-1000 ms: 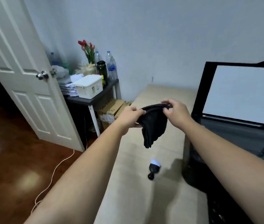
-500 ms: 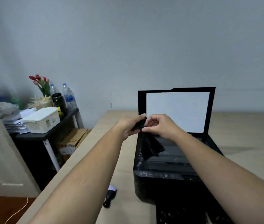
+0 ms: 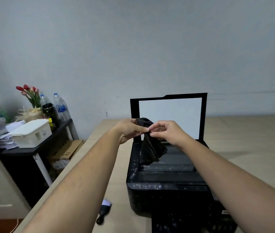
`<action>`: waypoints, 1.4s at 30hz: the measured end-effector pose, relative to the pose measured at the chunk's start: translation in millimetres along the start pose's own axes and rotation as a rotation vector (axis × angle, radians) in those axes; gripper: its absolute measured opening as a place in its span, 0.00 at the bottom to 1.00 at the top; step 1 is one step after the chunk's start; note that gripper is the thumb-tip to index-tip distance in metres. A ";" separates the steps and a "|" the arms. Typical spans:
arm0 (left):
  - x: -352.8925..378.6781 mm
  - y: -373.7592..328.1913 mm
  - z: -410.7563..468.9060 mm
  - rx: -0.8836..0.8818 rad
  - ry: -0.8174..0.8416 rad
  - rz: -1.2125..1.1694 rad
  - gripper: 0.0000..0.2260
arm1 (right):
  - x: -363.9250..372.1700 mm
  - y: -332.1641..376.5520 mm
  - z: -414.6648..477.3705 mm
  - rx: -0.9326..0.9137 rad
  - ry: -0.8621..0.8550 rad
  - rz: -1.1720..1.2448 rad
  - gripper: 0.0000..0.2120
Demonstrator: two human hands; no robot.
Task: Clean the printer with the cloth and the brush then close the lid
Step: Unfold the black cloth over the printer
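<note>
left hand: I see it (image 3: 128, 130) raised over the far left corner of the printer (image 3: 167, 187). Its fingers (image 3: 141, 130) pinch the top of the cloth (image 3: 152, 148).
right hand: It (image 3: 167, 132) is level with the left, just beside it. Its fingers (image 3: 157, 127) are curled and nip the same bunched top edge. Fingertips of both hands nearly meet.
cloth: Black, gathered at the top between my two hands. The rest hangs in folds over the far left of the scanner bed. I can't tell if the bottom edge touches the bed.
printer: Black, on the tabletop (image 3: 251, 148), centre and near. Pale specks of dust show on the bed, the left edge and the front panel. A row of buttons sits on the near left strip.
lid: It (image 3: 170, 115) is open and stands about upright at the far side, with the white inner face toward me.
brush: It (image 3: 104, 212) lies flat on the tabletop, near and left of the printer, apart from it. The dark handle points near, the pale bristles far. My left forearm hides part of it.
tabletop: Light wood, running from near left to far right.
side table: Dark, it (image 3: 32, 150) stands left of the tabletop. It holds a white box (image 3: 32, 133), papers, bottles (image 3: 61, 108) and tulips (image 3: 29, 91).
cartons: I see them (image 3: 64, 152) under the side table, against the tabletop's left edge.
</note>
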State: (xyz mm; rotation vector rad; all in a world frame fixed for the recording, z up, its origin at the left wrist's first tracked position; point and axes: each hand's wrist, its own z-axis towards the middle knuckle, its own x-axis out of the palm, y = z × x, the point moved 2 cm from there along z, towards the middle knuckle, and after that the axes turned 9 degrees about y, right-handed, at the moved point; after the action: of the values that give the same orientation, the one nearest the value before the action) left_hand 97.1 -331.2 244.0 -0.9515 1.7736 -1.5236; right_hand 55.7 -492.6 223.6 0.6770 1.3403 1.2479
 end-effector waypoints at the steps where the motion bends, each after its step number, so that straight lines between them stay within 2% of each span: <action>1: -1.7 -0.1 0.0 0.011 0.003 0.010 0.17 | -2.4 0.4 -1.0 0.021 0.014 0.035 0.07; 6: 4.5 -4.6 -1.5 0.052 0.081 0.101 0.19 | -10.2 -3.5 -1.8 0.091 0.051 0.169 0.08; 11: 11.4 -7.3 -3.1 0.061 0.122 0.167 0.18 | -13.8 3.2 -0.2 0.093 0.026 -0.027 0.09; 14: 8.7 -12.2 -3.7 0.101 -0.009 0.447 0.23 | -19.0 11.9 1.5 0.082 0.005 -0.099 0.10; 16: 4.3 -15.5 -4.6 0.138 -0.110 0.627 0.24 | -30.2 20.7 0.5 0.086 -0.010 -0.183 0.06; 20: -5.3 -23.9 -9.6 0.158 -0.188 0.826 0.16 | -53.2 33.8 -1.7 0.167 0.098 -0.553 0.03; 23: 2.4 -23.4 -7.4 0.152 -0.140 1.055 0.06 | -54.2 49.2 1.9 0.067 0.014 -0.460 0.07; 25: 5.4 -21.3 -3.3 0.156 -0.163 1.028 0.07 | -51.9 60.0 6.0 -0.006 -0.051 -0.350 0.09; 28: 5.3 -33.3 -5.2 0.183 -0.191 0.780 0.10 | -58.1 68.2 9.5 -0.031 -0.141 -0.240 0.11; 31: 2.8 -60.7 -17.4 0.179 -0.204 0.582 0.11 | -74.0 70.4 7.5 -0.019 -0.187 -0.251 0.10; 35: 16.1 -97.2 -28.7 0.202 -0.035 0.558 0.11 | -90.3 65.5 2.7 -0.035 -0.242 -0.185 0.09; 38: 37.2 -116.8 -26.6 0.218 0.040 0.506 0.10 | -93.8 52.8 2.3 -0.031 -0.280 -0.136 0.04; 40: 49.6 -124.9 -21.3 0.210 0.068 0.475 0.10 | -94.4 45.1 -1.6 -0.044 -0.358 -0.143 0.03; 42: 56.8 -128.7 -14.6 0.204 0.058 0.439 0.10 | -90.1 41.6 -14.7 -0.134 -0.469 -0.074 0.01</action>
State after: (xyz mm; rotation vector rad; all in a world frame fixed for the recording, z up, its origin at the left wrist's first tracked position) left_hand 70.4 -380.8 373.7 -0.3878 1.6869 -1.4182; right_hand 49.5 -568.2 289.3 0.7612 0.8785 1.0282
